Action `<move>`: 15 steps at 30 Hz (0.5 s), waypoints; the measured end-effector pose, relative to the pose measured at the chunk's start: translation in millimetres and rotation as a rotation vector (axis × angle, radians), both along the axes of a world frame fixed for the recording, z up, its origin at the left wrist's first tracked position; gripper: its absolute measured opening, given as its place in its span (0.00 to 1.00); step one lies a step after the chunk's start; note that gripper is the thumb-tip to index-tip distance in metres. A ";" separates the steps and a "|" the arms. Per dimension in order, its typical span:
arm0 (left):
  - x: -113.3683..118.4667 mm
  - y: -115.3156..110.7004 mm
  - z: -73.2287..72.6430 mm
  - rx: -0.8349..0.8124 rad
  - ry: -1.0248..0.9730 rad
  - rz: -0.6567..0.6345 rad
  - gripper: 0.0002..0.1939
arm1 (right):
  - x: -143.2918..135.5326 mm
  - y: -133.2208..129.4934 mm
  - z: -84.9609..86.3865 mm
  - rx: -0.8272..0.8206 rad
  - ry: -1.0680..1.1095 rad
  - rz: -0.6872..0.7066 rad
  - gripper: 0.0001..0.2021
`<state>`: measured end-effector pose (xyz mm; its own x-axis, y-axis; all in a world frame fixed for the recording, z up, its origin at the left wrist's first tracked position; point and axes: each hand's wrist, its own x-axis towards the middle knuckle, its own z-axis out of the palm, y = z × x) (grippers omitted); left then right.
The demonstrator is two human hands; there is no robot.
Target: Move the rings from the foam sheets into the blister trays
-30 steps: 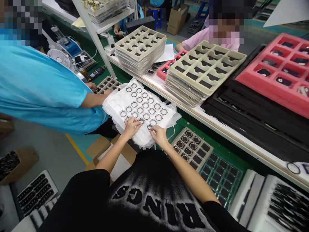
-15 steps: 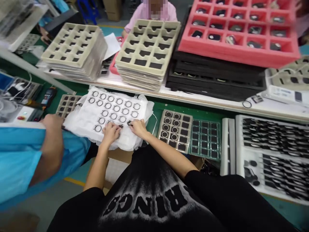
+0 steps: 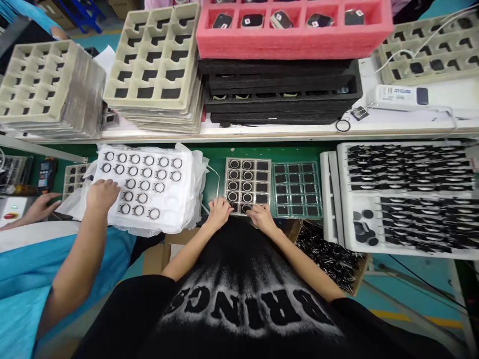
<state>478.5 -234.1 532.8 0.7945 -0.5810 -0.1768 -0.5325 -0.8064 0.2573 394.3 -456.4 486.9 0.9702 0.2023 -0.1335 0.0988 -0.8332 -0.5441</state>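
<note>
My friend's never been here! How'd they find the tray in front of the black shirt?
Start at the long white shelf, then look down at the green workbench. Between a white tray and a teal tray is the beige compartment tray. Of these three, only it shows both pale rings and black squares.

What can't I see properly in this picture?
In the head view:
- Anything the wearer's left hand might be pinching: hidden by the hand itself.
- Far side of the pink tray: cut off by the top edge.
- Print on the white device: too small to read.
</note>
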 end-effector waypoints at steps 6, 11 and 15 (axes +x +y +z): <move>-12.3 -8.9 -43.0 0.090 0.032 0.016 0.14 | 13.2 -6.2 -16.4 -0.030 0.061 0.098 0.16; -20.6 -9.6 -35.4 0.035 -0.042 0.126 0.16 | -0.5 -19.3 -16.5 -0.007 0.023 0.130 0.19; -23.5 -45.8 -33.5 -0.033 -0.099 0.070 0.16 | -28.8 -48.3 -23.5 -0.011 -0.014 0.043 0.20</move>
<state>455.0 -279.9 499.4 0.8462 -0.5274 -0.0769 -0.4990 -0.8347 0.2329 365.4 -504.7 463.4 0.9625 0.2421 -0.1223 0.1420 -0.8341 -0.5330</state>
